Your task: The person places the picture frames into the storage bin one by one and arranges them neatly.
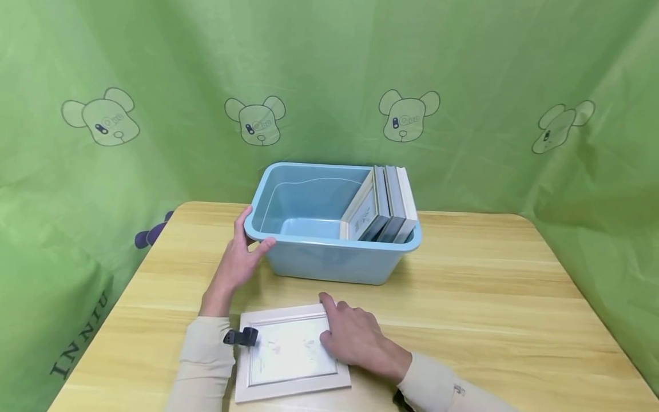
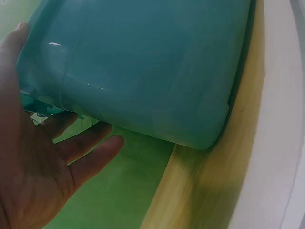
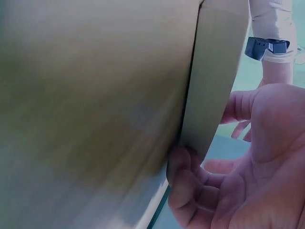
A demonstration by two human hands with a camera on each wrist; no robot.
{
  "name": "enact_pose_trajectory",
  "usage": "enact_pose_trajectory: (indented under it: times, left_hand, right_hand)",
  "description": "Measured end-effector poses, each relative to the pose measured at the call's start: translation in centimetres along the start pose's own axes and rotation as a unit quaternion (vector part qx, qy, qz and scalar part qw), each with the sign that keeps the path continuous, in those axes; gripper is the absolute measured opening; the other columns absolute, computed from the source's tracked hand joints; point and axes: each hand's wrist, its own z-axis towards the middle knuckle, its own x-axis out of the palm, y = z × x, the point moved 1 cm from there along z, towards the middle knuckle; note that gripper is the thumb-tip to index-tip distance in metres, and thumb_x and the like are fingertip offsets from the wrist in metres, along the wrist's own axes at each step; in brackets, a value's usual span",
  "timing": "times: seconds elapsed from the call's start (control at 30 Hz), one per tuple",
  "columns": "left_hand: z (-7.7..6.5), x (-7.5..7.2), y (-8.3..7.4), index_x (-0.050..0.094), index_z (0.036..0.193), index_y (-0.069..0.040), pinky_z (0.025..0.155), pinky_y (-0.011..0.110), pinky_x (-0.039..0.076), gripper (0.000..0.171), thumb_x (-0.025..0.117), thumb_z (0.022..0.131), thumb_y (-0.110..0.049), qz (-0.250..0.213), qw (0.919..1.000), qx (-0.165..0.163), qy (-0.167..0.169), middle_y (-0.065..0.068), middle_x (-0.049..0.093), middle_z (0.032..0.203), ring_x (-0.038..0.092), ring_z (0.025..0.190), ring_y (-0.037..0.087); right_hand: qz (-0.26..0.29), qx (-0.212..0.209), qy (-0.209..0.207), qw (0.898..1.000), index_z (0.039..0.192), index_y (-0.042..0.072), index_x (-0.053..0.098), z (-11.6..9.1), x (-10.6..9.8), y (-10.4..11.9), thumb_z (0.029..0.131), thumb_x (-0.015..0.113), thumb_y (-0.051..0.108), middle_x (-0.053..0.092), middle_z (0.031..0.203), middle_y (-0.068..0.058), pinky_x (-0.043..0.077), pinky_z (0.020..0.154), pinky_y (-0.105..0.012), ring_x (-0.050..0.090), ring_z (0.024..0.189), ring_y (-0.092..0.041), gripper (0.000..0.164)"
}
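A light blue plastic bin [image 1: 329,260] stands on the wooden table. My left hand [image 1: 241,257] holds its near left corner, thumb over the front rim and fingers along the left side. In the left wrist view, several fingers [image 2: 90,148] extend loosely beside the bin's wall. A white picture frame [image 1: 290,384] lies face up in front of the bin. My right hand [image 1: 355,335] grips that frame at its right side, thumb on the face. The right wrist view shows fingers [image 3: 183,183] curled at the frame's edge [image 3: 214,71].
Several picture frames [image 1: 383,200] stand leaning together at the right end inside the bin. The wooden table [image 1: 489,286] extends on both sides of it. A green curtain [image 1: 329,68] printed with bear heads hangs behind and at the sides. A black strap camera [image 1: 241,336] sits on my left wrist.
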Motion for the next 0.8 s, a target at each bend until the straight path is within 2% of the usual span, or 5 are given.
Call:
enact_pose_trajectory:
  times: [0.2,0.4,0.53,0.7,0.8]
  left_hand:
    - [0.0,-0.1,0.1,0.004,0.153,-0.038,0.113,0.056,0.035,0.086,0.062,0.091,-0.048,0.0,1.0,0.001,-0.001,0.024,0.046,0.146,0.049,0.131,0.038]
    - [0.0,-0.1,0.1,0.004,0.153,-0.042,0.114,0.055,0.033,0.084,0.062,0.092,-0.045,-0.003,1.0,0.001,0.001,0.023,0.044,0.147,0.049,0.132,0.037]
    - [0.0,-0.1,0.1,0.004,0.153,-0.041,0.115,0.054,0.033,0.085,0.063,0.092,-0.045,-0.006,1.0,0.001,0.001,0.023,0.044,0.147,0.048,0.132,0.037]
    - [0.0,-0.1,0.1,0.005,0.153,-0.039,0.113,0.054,0.035,0.085,0.063,0.091,-0.046,-0.007,1.0,0.0,-0.001,0.023,0.044,0.147,0.049,0.132,0.037]
    - [0.0,-0.1,0.1,0.005,0.153,-0.038,0.113,0.054,0.035,0.085,0.063,0.091,-0.046,-0.006,1.0,-0.001,0.0,0.023,0.044,0.147,0.049,0.132,0.037]
  right_hand:
    - [0.025,0.005,-0.033,0.999,0.144,0.017,0.037,-0.2,-0.6,-0.5,0.08,0.058,0.018,0.062,0.107,-0.014,0.043,0.048,-0.035,0.05,0.056,-0.02,0.067]
    - [0.09,0.017,-0.04,0.995,0.146,0.015,0.037,-0.3,-1.3,-1.1,0.076,0.06,0.012,0.055,0.111,-0.015,0.041,0.049,-0.03,0.048,0.057,-0.021,0.074]
    - [0.111,0.027,-0.043,0.993,0.146,0.017,0.039,-0.4,-1.6,-1.7,0.075,0.063,0.015,0.053,0.113,-0.014,0.041,0.052,-0.03,0.048,0.059,-0.021,0.075]
    - [0.118,0.041,-0.04,0.991,0.146,0.022,0.04,-0.6,-2.0,-2.2,0.075,0.066,0.021,0.055,0.117,-0.012,0.046,0.061,-0.032,0.052,0.068,-0.022,0.076]
    - [0.129,0.046,-0.039,0.99,0.147,0.022,0.038,-0.7,-2.2,-2.4,0.076,0.067,0.02,0.058,0.125,-0.011,0.052,0.077,-0.04,0.06,0.088,-0.025,0.077]
